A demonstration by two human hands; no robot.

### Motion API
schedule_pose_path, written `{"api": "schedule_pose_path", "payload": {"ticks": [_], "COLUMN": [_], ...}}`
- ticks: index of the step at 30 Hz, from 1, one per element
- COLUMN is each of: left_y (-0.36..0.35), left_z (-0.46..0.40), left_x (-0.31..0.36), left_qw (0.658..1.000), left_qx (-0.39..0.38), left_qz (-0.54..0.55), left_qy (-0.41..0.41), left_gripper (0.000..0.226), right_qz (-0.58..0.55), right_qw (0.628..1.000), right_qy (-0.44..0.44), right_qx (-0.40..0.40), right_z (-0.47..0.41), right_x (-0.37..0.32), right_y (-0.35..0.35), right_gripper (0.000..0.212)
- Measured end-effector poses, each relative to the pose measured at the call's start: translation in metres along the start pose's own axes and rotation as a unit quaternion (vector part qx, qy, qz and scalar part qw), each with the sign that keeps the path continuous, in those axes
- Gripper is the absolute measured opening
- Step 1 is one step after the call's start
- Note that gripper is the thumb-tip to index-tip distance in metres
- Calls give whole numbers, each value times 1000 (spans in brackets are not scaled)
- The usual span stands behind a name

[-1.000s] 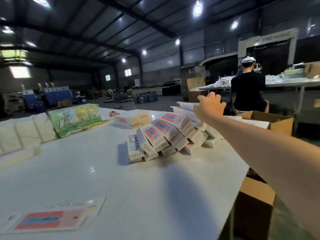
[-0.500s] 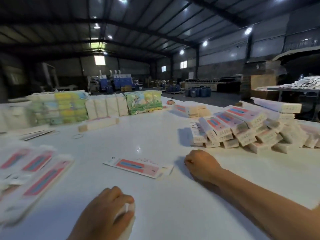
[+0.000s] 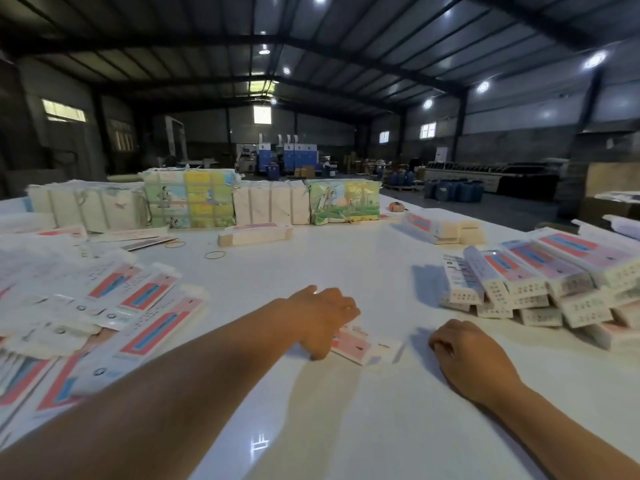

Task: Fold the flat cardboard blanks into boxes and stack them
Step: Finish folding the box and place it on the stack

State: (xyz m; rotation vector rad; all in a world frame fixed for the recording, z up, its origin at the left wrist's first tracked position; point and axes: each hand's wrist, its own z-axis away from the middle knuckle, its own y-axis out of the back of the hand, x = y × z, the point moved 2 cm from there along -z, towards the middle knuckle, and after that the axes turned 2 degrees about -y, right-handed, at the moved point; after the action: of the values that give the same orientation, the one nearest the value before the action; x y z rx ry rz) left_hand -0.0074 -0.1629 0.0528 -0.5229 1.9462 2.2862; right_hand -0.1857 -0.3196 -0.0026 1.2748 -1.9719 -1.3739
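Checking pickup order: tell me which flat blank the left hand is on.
The lone blank at table centre, under the left hand, apart from the heap at left.

**One head-worn view over the table**

A single wide-angle camera on the person's head looks forward and slightly down across the white table point(image 3: 346, 427), close above both forearms, with the warehouse hall beyond. No second view.
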Motion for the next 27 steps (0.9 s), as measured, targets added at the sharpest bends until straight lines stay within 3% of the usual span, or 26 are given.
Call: {"api": "schedule_pose_path", "payload": {"ticks": [3, 9, 12, 17, 20, 21, 24, 27], "left_y": [-7, -17, -5, 12, -6, -16, -40, -55], "left_z": [-18, -8, 11, 87, 133, 140, 148, 145], "left_x": [12, 22, 26, 40, 55, 56, 51, 40], "left_qw": [998, 997, 988, 963, 954, 952, 968, 965], "left_qx": [-57, 61, 140, 233, 280, 279, 164, 170], "left_qz": [-19, -37, -39, 63, -8, -19, -12, -18], "left_qy": [5, 36, 46, 120, 111, 121, 191, 201], "left_gripper": [67, 35, 34, 51, 70, 74, 76, 67], "right_qz": [-18, -26, -28, -30, -24, -25, -38, -30], "right_qw": [1000, 1000, 999, 999, 999, 999, 999, 999], "right_qy": [5, 4, 7, 6, 10, 11, 20, 17], "right_qx": [2, -8, -16, -18, -23, -20, 1, 7], "right_z": [0, 0, 2, 5, 5, 4, 5, 5], "right_x": [-1, -5, -6, -7, -8, -8, -11, -11], "right_y": [-1, 2, 5, 5, 6, 6, 9, 11], "right_gripper": [25, 24, 23, 24, 23, 23, 19, 17]}}
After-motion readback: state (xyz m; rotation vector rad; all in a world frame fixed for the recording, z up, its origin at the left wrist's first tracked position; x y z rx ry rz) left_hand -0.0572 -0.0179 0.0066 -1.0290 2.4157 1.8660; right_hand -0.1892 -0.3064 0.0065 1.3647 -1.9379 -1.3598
